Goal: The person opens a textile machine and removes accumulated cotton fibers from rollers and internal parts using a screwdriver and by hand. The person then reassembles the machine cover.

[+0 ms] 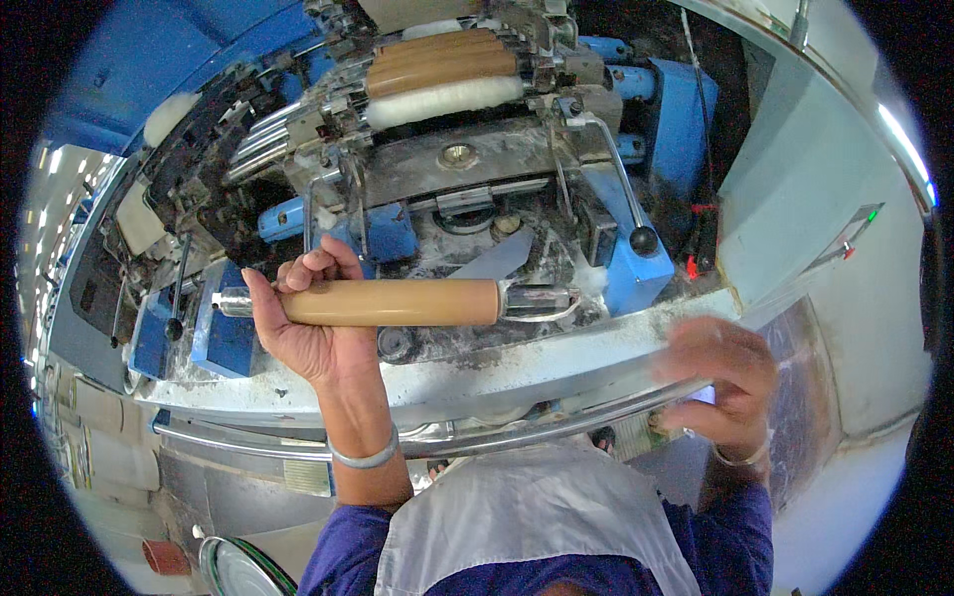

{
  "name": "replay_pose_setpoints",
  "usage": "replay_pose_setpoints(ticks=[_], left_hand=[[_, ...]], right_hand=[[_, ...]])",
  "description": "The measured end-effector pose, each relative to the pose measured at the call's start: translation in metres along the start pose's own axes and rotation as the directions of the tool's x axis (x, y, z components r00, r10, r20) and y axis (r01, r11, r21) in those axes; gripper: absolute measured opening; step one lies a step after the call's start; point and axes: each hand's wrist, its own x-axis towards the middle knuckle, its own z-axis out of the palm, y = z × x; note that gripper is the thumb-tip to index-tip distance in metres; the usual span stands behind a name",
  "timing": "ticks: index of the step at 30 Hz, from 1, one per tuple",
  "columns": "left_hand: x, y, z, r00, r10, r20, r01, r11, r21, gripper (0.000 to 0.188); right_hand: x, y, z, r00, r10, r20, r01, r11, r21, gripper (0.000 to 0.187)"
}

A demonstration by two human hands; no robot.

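My left hand (318,323) is closed round a smooth tan roller (417,303) near its left end, palm up. The roller lies level across the view, above the machine's front, with bare metal shaft ends. A pale strand (556,316) loops by its right shaft end. My right hand (720,382) is apart from the roller, over the front rail at the right. Motion smears its fingers, so I cannot make out whether it holds anything. Behind, the machine carries another tan roller (442,62) with white fibre (445,103) wrapped along its front.
A lever with a black knob (644,240) stands at the machine's right, beside a blue block (621,273). A curved metal rail (517,437) runs along the front. The dusty machine bed (457,343) lies under the roller. A grey cabinet (795,159) rises at the right.
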Motion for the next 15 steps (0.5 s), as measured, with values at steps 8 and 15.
replay_pose_setpoints(ticks=[8,15], left_hand=[[-0.010,0.005,0.007,0.999,-0.039,-0.001,0.039,0.999,-0.022,0.042],[-0.016,0.004,0.004,0.998,-0.058,0.036,0.059,0.998,-0.028,0.043]], right_hand=[[0.090,0.002,0.081,0.980,-0.199,-0.029,0.195,0.974,-0.113,0.030],[0.088,0.013,0.090,0.992,-0.119,-0.041,0.121,0.991,0.049,0.009]])
